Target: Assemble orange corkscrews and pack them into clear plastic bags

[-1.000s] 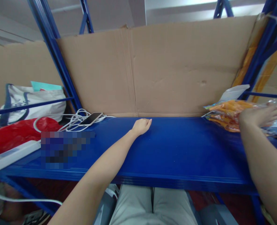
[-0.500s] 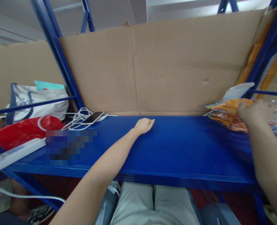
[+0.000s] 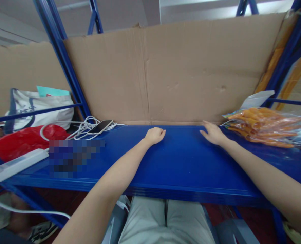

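Note:
My left hand [image 3: 154,136] rests closed like a loose fist on the blue tabletop [image 3: 175,162], a little left of its middle; nothing shows in it. To its right, my right hand [image 3: 214,133] is over the tabletop with its fingers apart and holds nothing. Nearest to that hand, on the right, lies a heap of clear plastic packets with orange contents [image 3: 264,125]. What exactly the orange contents are, I cannot tell. A white sheet or packet [image 3: 257,99] leans behind the heap.
A phone [image 3: 100,127] lies on tangled white cables [image 3: 82,130] at the left. Beyond are a red plastic bag [image 3: 25,140], a white tote bag [image 3: 45,105] and a white power strip [image 3: 20,164]. Cardboard [image 3: 186,71] walls the back, between blue posts [image 3: 63,61]. A person's leg shows lower left.
My right hand has moved left, off the orange packets and over the tabletop. The packets now lie apart from it. My left hand has stayed in place.

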### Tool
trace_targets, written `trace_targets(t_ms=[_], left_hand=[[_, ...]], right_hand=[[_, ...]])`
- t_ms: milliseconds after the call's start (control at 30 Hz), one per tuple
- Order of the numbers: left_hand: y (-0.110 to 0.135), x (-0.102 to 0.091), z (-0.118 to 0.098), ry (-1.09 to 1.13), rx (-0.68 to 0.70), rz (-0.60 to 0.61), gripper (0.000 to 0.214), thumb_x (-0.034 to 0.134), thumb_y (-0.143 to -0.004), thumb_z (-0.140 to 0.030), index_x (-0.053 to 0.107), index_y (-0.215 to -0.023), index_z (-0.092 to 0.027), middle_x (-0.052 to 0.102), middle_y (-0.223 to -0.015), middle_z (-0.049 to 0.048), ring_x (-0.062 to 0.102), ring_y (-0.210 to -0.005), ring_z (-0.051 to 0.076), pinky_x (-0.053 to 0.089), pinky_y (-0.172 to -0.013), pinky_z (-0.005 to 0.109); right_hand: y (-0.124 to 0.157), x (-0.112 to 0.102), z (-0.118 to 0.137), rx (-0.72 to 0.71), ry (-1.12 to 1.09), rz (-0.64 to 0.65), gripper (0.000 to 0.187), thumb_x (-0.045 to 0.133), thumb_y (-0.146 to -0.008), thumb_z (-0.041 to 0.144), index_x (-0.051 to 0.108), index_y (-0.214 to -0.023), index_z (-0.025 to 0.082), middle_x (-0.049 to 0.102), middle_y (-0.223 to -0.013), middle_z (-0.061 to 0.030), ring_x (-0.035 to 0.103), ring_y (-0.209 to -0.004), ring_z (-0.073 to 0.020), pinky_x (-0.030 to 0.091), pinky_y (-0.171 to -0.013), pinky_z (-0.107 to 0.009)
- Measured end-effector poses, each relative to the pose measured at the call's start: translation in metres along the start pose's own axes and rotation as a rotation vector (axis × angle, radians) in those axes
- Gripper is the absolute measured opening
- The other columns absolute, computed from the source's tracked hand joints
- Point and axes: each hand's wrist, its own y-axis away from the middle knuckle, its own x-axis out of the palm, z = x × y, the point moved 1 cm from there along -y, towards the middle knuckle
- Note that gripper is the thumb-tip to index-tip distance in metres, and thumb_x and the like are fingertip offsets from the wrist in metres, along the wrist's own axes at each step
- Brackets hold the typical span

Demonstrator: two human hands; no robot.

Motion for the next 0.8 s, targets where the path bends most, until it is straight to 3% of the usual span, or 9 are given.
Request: trace_targets(t_ms=[100,167,267,433,567,700,800], left_hand=[[0.001,-0.002,0.004,0.013,-0.058,0.051,0.041,0.033,-0.095,-0.032,0.071,-0.097,-0.017,0.071,-0.107,0.0110,0.064,-0.106,0.025,0.050,-0.086,0.032],[0.001,-0.004,0.009,0.032,-0.134,0.106,0.038,0.036,-0.093,-0.031,0.070,-0.104,-0.017,0.069,-0.114,0.0113,0.062,-0.110,0.025,0.049,-0.090,0.032],[0.003,-0.008,0.020,0.009,-0.294,0.128,0.042,0.040,-0.091,-0.035,0.063,-0.119,-0.014,0.061,-0.128,0.0165,0.055,-0.121,0.030,0.045,-0.098,0.041],[0.013,-0.015,0.050,-0.107,-0.604,-0.005,0.052,0.036,-0.091,-0.032,0.050,-0.135,-0.008,0.044,-0.143,0.0229,0.036,-0.135,0.037,0.031,-0.105,0.061],[0.037,-0.018,0.084,-0.180,-0.784,-0.064,0.057,0.034,-0.091,-0.032,0.037,-0.145,-0.012,0.019,-0.157,0.0182,0.012,-0.144,0.040,0.021,-0.103,0.072],[0.062,-0.021,0.114,-0.171,-0.934,-0.117,0.059,0.032,-0.092,-0.034,0.031,-0.148,-0.016,0.012,-0.159,0.0152,0.004,-0.145,0.041,0.016,-0.102,0.076],[0.071,-0.025,0.124,-0.112,-1.053,-0.119,0.060,0.033,-0.092,-0.040,0.029,-0.149,-0.020,0.010,-0.159,0.0129,0.003,-0.144,0.042,0.017,-0.100,0.078]], right_hand=[[0.000,0.025,0.003,-0.029,-0.087,0.226,0.041,0.040,-0.091,0.035,0.061,-0.121,0.018,0.060,-0.131,-0.0130,0.055,-0.122,-0.0266,0.042,-0.104,-0.043],[0.000,0.030,0.004,-0.002,-0.115,0.291,0.042,0.038,-0.092,0.034,0.062,-0.121,0.015,0.061,-0.128,-0.0137,0.056,-0.120,-0.0262,0.043,-0.104,-0.041],[0.000,0.029,0.004,0.031,-0.125,0.304,0.044,0.037,-0.093,0.034,0.063,-0.122,0.013,0.061,-0.129,-0.0142,0.055,-0.121,-0.0270,0.042,-0.104,-0.041],[0.000,0.027,0.004,0.040,-0.139,0.306,0.043,0.038,-0.093,0.033,0.064,-0.122,0.015,0.061,-0.129,-0.0125,0.055,-0.122,-0.0259,0.041,-0.106,-0.039],[0.001,0.027,0.005,0.047,-0.142,0.312,0.043,0.038,-0.093,0.033,0.064,-0.122,0.014,0.060,-0.130,-0.0132,0.055,-0.122,-0.0261,0.041,-0.106,-0.039],[0.001,0.028,0.003,0.039,-0.127,0.306,0.043,0.038,-0.093,0.033,0.063,-0.122,0.013,0.060,-0.130,-0.0135,0.055,-0.121,-0.0266,0.042,-0.105,-0.040],[0.001,0.030,0.001,0.034,-0.125,0.295,0.042,0.038,-0.093,0.033,0.063,-0.122,0.015,0.062,-0.129,-0.0119,0.056,-0.120,-0.0260,0.043,-0.104,-0.040]])
